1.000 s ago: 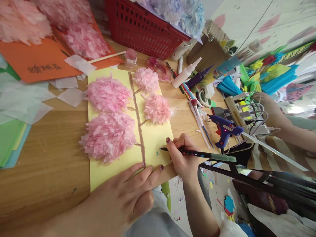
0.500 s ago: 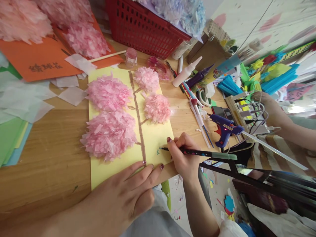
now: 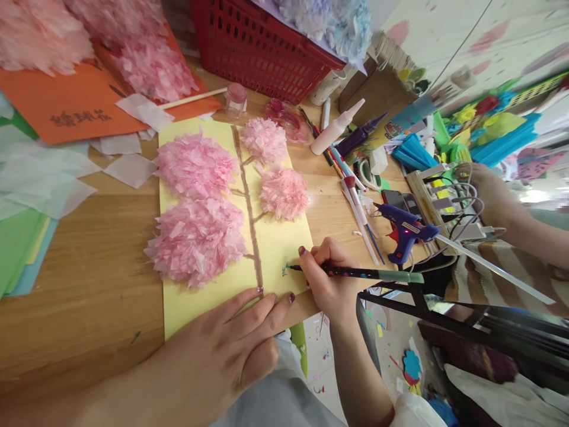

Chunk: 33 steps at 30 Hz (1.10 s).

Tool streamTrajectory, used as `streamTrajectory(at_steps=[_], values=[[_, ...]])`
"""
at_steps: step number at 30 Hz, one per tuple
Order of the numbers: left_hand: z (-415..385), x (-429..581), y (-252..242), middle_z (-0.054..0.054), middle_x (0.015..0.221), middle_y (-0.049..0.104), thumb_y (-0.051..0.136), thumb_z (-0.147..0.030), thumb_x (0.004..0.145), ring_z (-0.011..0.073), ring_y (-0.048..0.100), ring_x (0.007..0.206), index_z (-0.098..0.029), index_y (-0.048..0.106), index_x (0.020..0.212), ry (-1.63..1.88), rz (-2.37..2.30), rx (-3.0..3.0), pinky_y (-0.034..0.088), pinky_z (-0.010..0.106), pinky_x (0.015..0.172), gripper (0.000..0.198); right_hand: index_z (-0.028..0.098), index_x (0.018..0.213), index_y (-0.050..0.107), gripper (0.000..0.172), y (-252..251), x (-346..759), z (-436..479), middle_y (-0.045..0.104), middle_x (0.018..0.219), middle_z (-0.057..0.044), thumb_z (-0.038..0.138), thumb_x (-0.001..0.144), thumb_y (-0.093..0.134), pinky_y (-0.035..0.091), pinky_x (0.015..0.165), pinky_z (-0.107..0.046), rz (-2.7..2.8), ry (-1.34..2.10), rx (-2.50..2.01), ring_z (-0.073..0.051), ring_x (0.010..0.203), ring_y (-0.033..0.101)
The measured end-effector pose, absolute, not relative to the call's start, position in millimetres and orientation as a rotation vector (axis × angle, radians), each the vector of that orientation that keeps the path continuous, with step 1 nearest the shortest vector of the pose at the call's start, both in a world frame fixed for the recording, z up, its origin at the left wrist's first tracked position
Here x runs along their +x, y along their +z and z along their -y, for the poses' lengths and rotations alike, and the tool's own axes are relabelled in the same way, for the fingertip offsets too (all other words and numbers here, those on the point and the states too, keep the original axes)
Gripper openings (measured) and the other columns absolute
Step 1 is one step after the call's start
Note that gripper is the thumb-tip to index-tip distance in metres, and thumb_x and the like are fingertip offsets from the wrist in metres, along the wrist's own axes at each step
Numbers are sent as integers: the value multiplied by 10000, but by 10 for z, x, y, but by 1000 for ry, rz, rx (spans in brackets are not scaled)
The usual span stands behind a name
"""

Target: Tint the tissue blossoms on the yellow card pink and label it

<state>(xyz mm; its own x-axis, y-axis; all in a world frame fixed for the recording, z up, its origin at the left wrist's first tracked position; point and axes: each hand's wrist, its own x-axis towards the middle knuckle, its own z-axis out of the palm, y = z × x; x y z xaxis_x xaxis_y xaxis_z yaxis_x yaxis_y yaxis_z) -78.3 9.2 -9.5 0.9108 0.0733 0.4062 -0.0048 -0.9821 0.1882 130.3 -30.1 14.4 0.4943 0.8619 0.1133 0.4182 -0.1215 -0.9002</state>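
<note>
A yellow sheet of paper lies on the wooden table, with a brown painted stem running down it. Several fluffy pink paper flowers sit on both sides of the stem. My left hand rests flat on the sheet's near edge, fingers stretched out and holding nothing. My right hand grips a marker pen with a dark barrel and green end. Its tip touches the paper beside small green handwritten strokes.
A red basket stands at the back. To the right lie a blue glue gun, a white squeeze bottle and a power strip. Another person's hand is near the strip. Orange paper and tissue squares lie left.
The green writing has gained a little more stroke, and the marker in my right hand has shifted slightly. My left hand stays in place.
</note>
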Motion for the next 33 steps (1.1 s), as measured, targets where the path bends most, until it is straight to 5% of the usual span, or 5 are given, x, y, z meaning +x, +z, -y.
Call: streamTrajectory(at_steps=[20, 33], values=[[-68, -795, -126, 143, 1509, 508, 612, -287, 898, 270, 424, 1396, -147, 601, 1097, 598, -51, 2875, 208, 433, 1206, 243, 225, 575, 318, 397, 155, 1289, 311, 298, 530, 88, 95, 800, 619, 199, 477, -270, 1115, 561, -1731, -79, 489, 257], [-70, -808, -114, 139, 1543, 469, 587, -275, 918, 267, 364, 1446, -142, 606, 1135, 583, -76, 2879, 168, 426, 1229, 255, 225, 564, 377, 438, 188, 1308, 301, 379, 444, 88, 284, 849, 705, 233, 413, -243, 967, 686, -1685, -65, 395, 303]])
